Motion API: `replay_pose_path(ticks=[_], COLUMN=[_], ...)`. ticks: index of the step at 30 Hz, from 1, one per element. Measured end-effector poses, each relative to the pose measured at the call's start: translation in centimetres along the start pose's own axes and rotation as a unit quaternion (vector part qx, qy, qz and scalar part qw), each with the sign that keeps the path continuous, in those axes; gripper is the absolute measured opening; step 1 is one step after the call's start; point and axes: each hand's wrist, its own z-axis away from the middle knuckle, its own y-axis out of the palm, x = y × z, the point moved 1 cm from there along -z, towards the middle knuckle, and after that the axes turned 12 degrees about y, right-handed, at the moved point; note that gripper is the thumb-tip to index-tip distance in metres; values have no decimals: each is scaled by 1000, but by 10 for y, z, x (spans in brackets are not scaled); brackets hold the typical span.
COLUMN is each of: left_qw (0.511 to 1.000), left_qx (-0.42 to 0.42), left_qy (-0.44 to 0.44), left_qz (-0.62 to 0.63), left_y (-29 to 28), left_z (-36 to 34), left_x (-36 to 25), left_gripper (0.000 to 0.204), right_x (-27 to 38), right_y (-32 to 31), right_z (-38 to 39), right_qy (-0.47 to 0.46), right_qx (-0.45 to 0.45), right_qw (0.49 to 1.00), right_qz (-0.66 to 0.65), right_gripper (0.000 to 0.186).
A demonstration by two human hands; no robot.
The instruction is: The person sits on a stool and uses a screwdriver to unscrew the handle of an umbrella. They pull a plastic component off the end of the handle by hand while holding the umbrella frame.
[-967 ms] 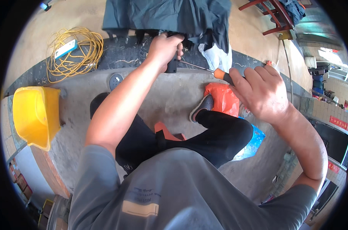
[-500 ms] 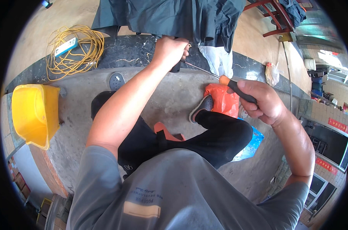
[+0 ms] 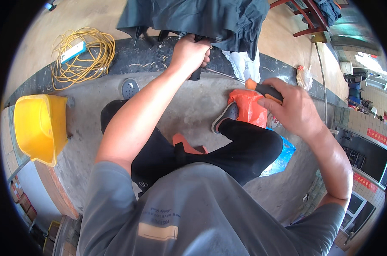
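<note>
Dark fabric [image 3: 193, 17] with thin spokes, resembling an umbrella, spreads across the top of the view. Just below it, my left hand [image 3: 189, 55] is closed around a black cylindrical part [image 3: 195, 74], its lower end showing under my fingers. A screwdriver with a long metal shaft [image 3: 224, 74] and an orange-and-black handle [image 3: 260, 88] reaches from that part toward the right, its tip at or beside the part. My right hand [image 3: 292, 109] grips the handle, with its fingers partly hidden and slightly blurred.
A coiled yellow cord [image 3: 82, 59] with a power strip [image 3: 72, 53] lies left, above a yellow bin [image 3: 40, 128]. A white bag [image 3: 244, 66], red bag [image 3: 249, 111] and blue bag [image 3: 283, 160] are right. A sandal [image 3: 129, 89] sits near my knee; a red chair [image 3: 306, 25] stands upper right.
My right hand dropped and turned on the screwdriver handle, then rose slightly and turned back over it. My left hand moved slightly rightward, and the dark fabric shifted.
</note>
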Motion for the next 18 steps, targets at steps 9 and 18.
replay_pose_path(ticks=[9, 18], left_qw=[998, 996], left_qx=[13, -36], left_qy=[5, -22], left_qz=[-66, 84], left_y=[-7, -8], left_z=[-5, -4], left_x=[9, 2], left_gripper=[25, 17], right_x=[-11, 2], right_y=[26, 1], right_z=[-5, -3], right_qy=[-1, -154], right_qx=[13, -161], right_qw=[999, 952], right_qz=[-52, 211], right_gripper=[24, 31])
